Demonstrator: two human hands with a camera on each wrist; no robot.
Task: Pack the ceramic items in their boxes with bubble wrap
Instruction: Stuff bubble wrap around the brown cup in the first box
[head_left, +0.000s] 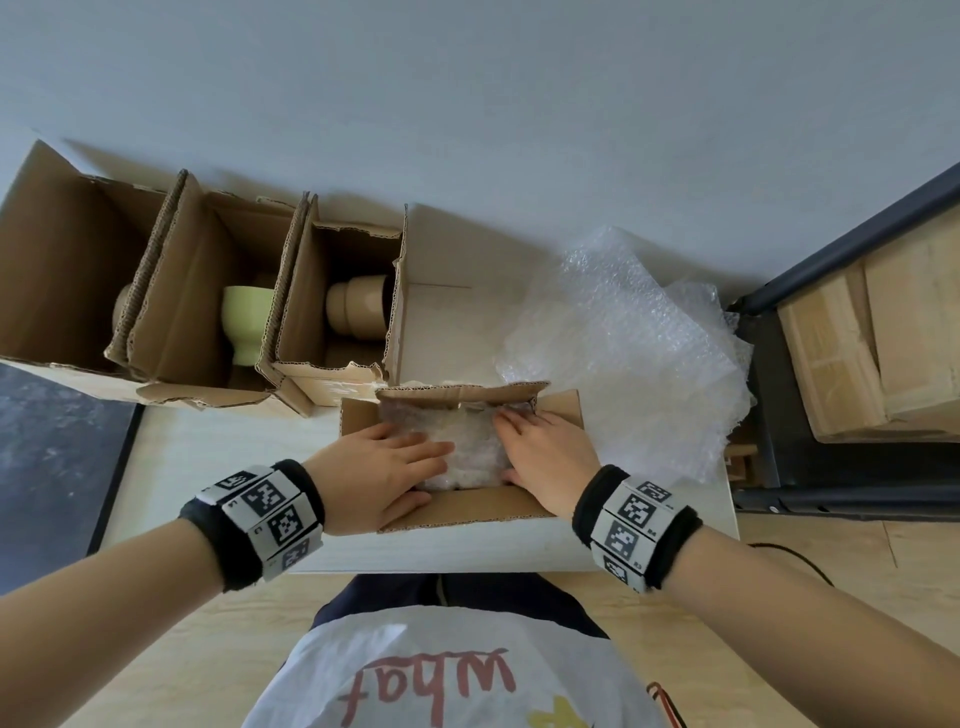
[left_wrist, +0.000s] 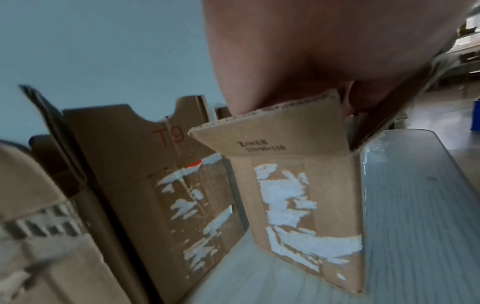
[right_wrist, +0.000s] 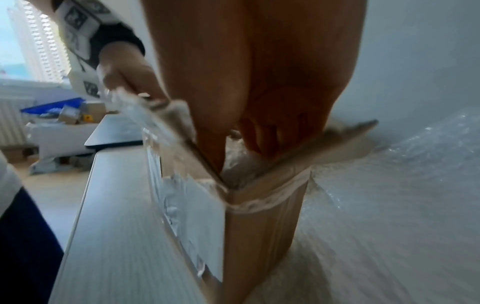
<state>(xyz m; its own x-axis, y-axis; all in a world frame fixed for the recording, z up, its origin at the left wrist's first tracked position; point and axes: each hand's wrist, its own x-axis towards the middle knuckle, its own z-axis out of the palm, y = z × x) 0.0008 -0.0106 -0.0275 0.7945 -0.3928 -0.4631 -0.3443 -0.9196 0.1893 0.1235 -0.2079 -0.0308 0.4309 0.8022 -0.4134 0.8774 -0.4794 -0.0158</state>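
Boxes (head_left: 197, 291) stand in a row along the wall from 9 to 12 o'clock of the table (head_left: 208, 467), all with flaps open: the middle one holds a pale green cup (head_left: 248, 322), the right one a tan pot (head_left: 361, 306), and the leftmost shows only the rim of a tan item, too hidden to identify. Loose bubble wrap (head_left: 623, 353) lies heaped at 2 o'clock, touching the right side of the small box (head_left: 467, 512) at table centre. A wooden shelf with a dark frame (head_left: 857, 332) stands off the table at 3 o'clock. The small box's four flaps stand open, and the near and left flaps partly screen the hands. Inside it sits a bundle (head_left: 467, 452) swathed in bubble wrap, filling the opening; the ceramic within cannot be made out. Left hand (head_left: 379, 467) lies flat on the bundle's left side, fingers straight and together, thumb over the near flap. Right hand (head_left: 545, 457) rests on the bundle's right side, fingers extended toward the far flap and slightly spread, pressing down rather than gripping. Torn white label remnants mark the box's outer walls in both wrist views.
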